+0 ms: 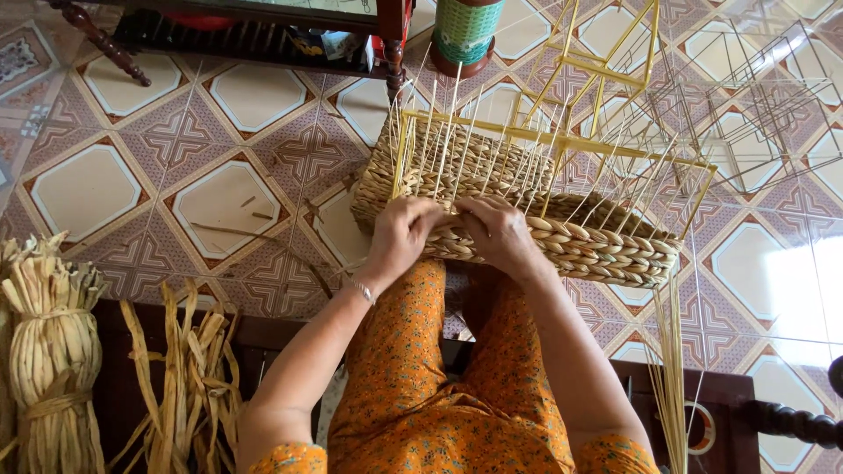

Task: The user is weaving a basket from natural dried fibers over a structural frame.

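A half-woven rectangular basket (606, 250) of braided straw rope rests on my knees and the tiled floor, with a yellow wire frame (562, 140) and thin upright stakes rising from it. My left hand (402, 233) and my right hand (499, 230) sit side by side on the basket's near wall, fingers curled over the top braided row. Both hands pinch the straw rope there. I wear orange patterned clothes and a bracelet on the left wrist.
A tied bundle of dried straw (48, 351) and loose straw strips (184, 369) lie at my left. Bare wire frames (755, 114) stand at the right. A green cylinder (465, 31) and dark wooden furniture (255, 35) stand beyond. Thin stakes (672, 386) lean at my right.
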